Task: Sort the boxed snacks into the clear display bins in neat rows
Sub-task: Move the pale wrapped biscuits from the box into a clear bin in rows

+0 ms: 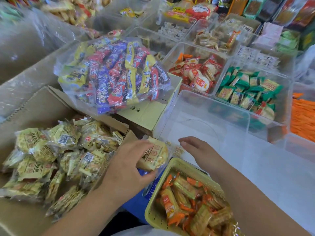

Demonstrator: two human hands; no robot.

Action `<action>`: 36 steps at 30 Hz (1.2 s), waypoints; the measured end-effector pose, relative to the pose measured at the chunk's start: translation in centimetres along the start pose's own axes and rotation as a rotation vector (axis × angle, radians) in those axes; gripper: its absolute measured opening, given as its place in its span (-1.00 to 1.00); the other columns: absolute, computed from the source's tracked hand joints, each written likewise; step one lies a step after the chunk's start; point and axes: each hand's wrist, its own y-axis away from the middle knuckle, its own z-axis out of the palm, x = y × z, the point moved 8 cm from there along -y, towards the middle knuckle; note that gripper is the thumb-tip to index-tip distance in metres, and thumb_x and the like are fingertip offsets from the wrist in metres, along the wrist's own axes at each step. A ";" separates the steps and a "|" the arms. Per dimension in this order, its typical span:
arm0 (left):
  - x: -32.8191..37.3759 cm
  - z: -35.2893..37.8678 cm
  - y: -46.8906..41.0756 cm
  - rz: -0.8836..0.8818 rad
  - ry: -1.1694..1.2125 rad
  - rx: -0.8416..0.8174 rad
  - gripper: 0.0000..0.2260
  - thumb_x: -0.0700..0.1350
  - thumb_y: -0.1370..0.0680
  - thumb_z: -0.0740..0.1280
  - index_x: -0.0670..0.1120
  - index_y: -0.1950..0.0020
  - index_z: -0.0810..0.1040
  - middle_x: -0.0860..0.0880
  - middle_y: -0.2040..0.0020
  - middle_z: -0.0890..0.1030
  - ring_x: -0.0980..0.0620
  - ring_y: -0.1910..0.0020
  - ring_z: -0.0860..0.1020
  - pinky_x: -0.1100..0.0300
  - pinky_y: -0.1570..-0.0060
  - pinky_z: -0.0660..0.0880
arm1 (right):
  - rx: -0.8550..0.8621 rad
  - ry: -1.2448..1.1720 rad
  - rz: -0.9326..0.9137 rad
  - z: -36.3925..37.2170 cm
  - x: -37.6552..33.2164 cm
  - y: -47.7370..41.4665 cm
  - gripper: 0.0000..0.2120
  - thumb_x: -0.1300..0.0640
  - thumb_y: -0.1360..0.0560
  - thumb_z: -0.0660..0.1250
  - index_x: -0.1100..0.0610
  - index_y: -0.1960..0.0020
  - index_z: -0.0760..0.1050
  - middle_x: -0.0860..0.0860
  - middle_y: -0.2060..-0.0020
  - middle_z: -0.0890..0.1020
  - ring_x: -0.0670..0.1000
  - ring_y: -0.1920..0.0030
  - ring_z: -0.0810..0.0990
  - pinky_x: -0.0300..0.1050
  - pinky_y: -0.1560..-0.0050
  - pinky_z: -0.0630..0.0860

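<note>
Hands, two, bare, reaching in from the near edge. The left hand [124,169] curls round a round cracker pack [154,155], thumb under its lower edge and fingers over its left side, and holds it above the gap between the box [51,106] and the basket [172,165]. The right hand [199,150] is relaxed with its fingers straight and together, pointing left toward the pack and holding nothing. It is just apart from the pack, at the near wall of the empty bin [208,106]; whether it touches that wall cannot be told. The box is open brown cardboard at the left and is heaped with loose yellow packs [44,157] of the same kind as the one held. Just behind the box stands a closed carton [150,113], which bears a clear bag [112,74] of mixed red, purple and yellow wrapped snacks. The empty bin is clear plastic and stands right of the carton. Behind it, side by side, are the red bin [172,53], part-filled with round crackers in red and orange wrappers, and the green bin [286,92], holding green-wrapped packs in a loose jumble. The basket is pale yellow and perforated, at the near edge between the two forearms, and it holds orange packs [189,203] piled unevenly. More clear bins of assorted wrapped snacks fill the far rows, too blurred to itemise.
</note>
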 end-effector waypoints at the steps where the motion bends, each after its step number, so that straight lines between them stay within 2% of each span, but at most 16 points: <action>1: 0.5 0.2 -0.2 0.021 -0.022 -0.001 -0.35 0.01 -0.30 0.66 0.03 -0.35 0.56 0.19 -0.28 0.50 0.21 -0.28 0.43 0.54 -0.29 0.23 | 0.004 -0.042 -0.037 0.1 -0.7 1.3 -0.82 -0.17 -0.61 0.26 -0.32 -0.18 0.54 -0.37 -0.14 0.57 -0.41 -0.09 0.52 -0.32 0.03 0.40; 4: 1.7 1.0 -0.7 0.049 0.027 -0.031 -0.28 0.04 -0.32 0.64 0.12 -0.42 0.45 0.28 -0.25 0.47 0.25 -0.25 0.44 0.57 -0.27 0.22 | -0.016 -0.058 -0.214 0.4 -2.5 4.9 -0.62 -0.05 -0.53 0.33 -0.41 -0.27 0.43 -0.33 -0.33 0.43 -0.36 -0.27 0.43 -0.21 -0.21 0.46; 7: 2.8 1.9 -1.3 0.031 0.181 -0.091 -0.25 0.17 -0.32 0.56 0.28 -0.44 0.32 0.35 -0.27 0.48 0.27 -0.30 0.48 0.43 -0.26 0.39 | -0.076 0.206 -0.453 1.4 -3.5 7.4 -0.33 0.16 -0.37 0.32 -0.35 -0.38 0.35 -0.31 -0.50 0.19 -0.25 -0.53 0.14 -0.26 -0.42 0.24; 10: 3.7 2.7 -2.0 0.021 0.201 -0.130 -0.25 0.26 -0.28 0.52 0.25 -0.42 0.36 0.30 -0.25 0.52 0.22 -0.26 0.53 0.22 -0.22 0.54 | 0.106 0.411 -0.584 0.6 -3.7 8.2 -0.41 0.20 -0.36 0.39 -0.16 -0.35 0.51 -0.21 -0.43 0.39 -0.14 -0.46 0.30 -0.21 -0.41 0.30; 13: 3.9 3.2 -2.3 0.036 0.170 -0.159 -0.27 0.30 -0.23 0.57 0.19 -0.35 0.47 0.29 -0.21 0.55 0.23 -0.23 0.53 0.13 -0.18 0.57 | 0.260 0.479 -0.683 0.0 -3.9 8.4 -0.56 0.26 -0.36 0.50 0.03 -0.21 0.63 -0.10 -0.20 0.62 -0.01 -0.22 0.54 -0.10 -0.24 0.48; 16: 3.3 3.7 -2.4 -0.048 0.296 -0.161 -0.26 0.24 -0.21 0.64 0.30 -0.33 0.44 0.31 -0.25 0.55 0.23 -0.29 0.53 0.18 -0.21 0.56 | 0.320 0.258 -0.540 -2.0 -2.3 8.0 -0.62 0.25 -0.49 0.41 -0.13 -0.20 0.59 -0.22 -0.12 0.64 -0.05 -0.13 0.60 -0.21 -0.10 0.52; 18: 2.7 3.9 -2.6 -0.123 0.434 -0.114 -0.26 0.19 -0.24 0.61 0.37 -0.36 0.39 0.31 -0.27 0.56 0.23 -0.30 0.52 0.20 -0.15 0.59 | 0.204 -0.034 -0.397 -2.4 -0.8 7.1 -0.69 0.22 -0.57 0.36 -0.15 -0.19 0.56 -0.16 -0.13 0.66 0.14 -0.03 0.64 0.07 -0.01 0.60; 19: 2.5 4.1 -2.8 -0.148 0.483 -0.108 -0.30 0.18 -0.27 0.58 0.39 -0.36 0.39 0.30 -0.26 0.56 0.23 -0.30 0.52 0.17 -0.13 0.60 | 0.156 -0.167 -0.371 -2.4 -0.7 6.9 -0.74 0.19 -0.58 0.35 -0.12 -0.17 0.56 -0.13 -0.16 0.66 0.15 -0.05 0.65 0.17 -0.04 0.60; 21: 1.9 5.0 -3.3 -0.167 0.536 -0.149 -0.47 0.15 -0.34 0.53 0.33 -0.29 0.51 0.24 -0.21 0.62 0.16 -0.25 0.58 0.04 -0.16 0.60 | 0.097 -0.315 -0.357 -2.2 -0.8 6.6 -0.81 0.19 -0.58 0.36 -0.06 -0.12 0.55 -0.09 -0.21 0.66 0.03 -0.21 0.62 0.13 -0.20 0.54; 22: 1.7 5.3 -3.6 -0.172 0.529 -0.170 -0.58 0.13 -0.38 0.51 0.30 -0.23 0.57 0.21 -0.16 0.65 0.13 -0.19 0.61 -0.02 -0.18 0.59 | 0.088 -0.310 -0.349 -2.1 -0.8 6.5 -0.78 0.22 -0.58 0.38 -0.06 -0.13 0.55 -0.10 -0.22 0.65 -0.03 -0.25 0.59 0.10 -0.25 0.49; 24: 1.4 5.4 -4.4 -0.171 0.461 -0.161 -0.72 0.04 -0.45 0.53 0.30 -0.11 0.62 0.24 -0.08 0.66 0.17 -0.11 0.62 0.05 -0.18 0.57 | 0.135 -0.215 -0.308 -2.2 -0.5 5.9 -0.62 0.19 -0.53 0.43 -0.17 -0.23 0.48 -0.22 -0.25 0.61 -0.17 -0.29 0.52 0.07 -0.31 0.44; 27: 2.4 4.8 -6.6 -0.056 0.331 -0.068 -0.73 -0.14 -0.46 0.56 0.21 -0.03 0.66 0.22 0.02 0.64 0.17 -0.04 0.60 0.26 -0.03 0.49 | 0.270 -0.068 -0.296 -3.7 -0.8 5.4 -0.30 -0.16 -0.40 0.50 -0.38 -0.42 0.23 -0.38 -0.34 0.46 -0.30 -0.39 0.35 -0.16 -0.32 0.35; 28: 3.2 4.8 -7.4 0.015 0.294 -0.062 -0.74 -0.18 -0.45 0.57 0.13 -0.04 0.68 0.17 0.05 0.62 0.14 -0.01 0.59 0.27 0.00 0.48 | 0.287 0.008 -0.329 -3.8 -1.4 5.2 -0.28 -0.19 -0.41 0.49 -0.39 -0.45 0.20 -0.39 -0.35 0.43 -0.28 -0.41 0.33 -0.21 -0.31 0.34; 32: 5.4 5.8 -9.6 0.203 0.169 -0.091 -0.74 -0.25 -0.41 0.58 -0.08 -0.07 0.70 0.00 0.07 0.60 0.07 0.05 0.55 0.12 0.00 0.50 | 0.308 0.310 -0.455 -3.4 -3.0 2.8 -0.53 0.01 -0.53 0.44 -0.25 -0.39 0.44 -0.32 -0.23 0.56 -0.22 -0.25 0.47 -0.38 -0.18 0.37; 34: 4.8 6.3 -10.1 0.145 0.163 -0.053 -0.64 -0.19 -0.39 0.62 -0.10 -0.16 0.66 -0.02 -0.04 0.58 0.04 -0.01 0.52 0.11 -0.09 0.50 | 0.347 0.379 -0.465 -3.8 -2.7 0.9 -0.69 0.07 -0.55 0.43 -0.10 -0.28 0.58 -0.21 -0.13 0.64 -0.15 -0.12 0.56 -0.33 -0.07 0.40; 36: 2.7 6.9 -10.0 -0.033 0.170 -0.026 -0.46 -0.04 -0.38 0.64 -0.05 -0.30 0.56 0.03 -0.19 0.48 0.09 -0.15 0.44 0.24 -0.18 0.38 | 0.384 0.386 -0.363 -4.8 -0.8 -1.6 -0.74 0.11 -0.55 0.42 -0.03 -0.23 0.61 -0.14 -0.09 0.67 -0.09 -0.05 0.59 -0.28 0.01 0.43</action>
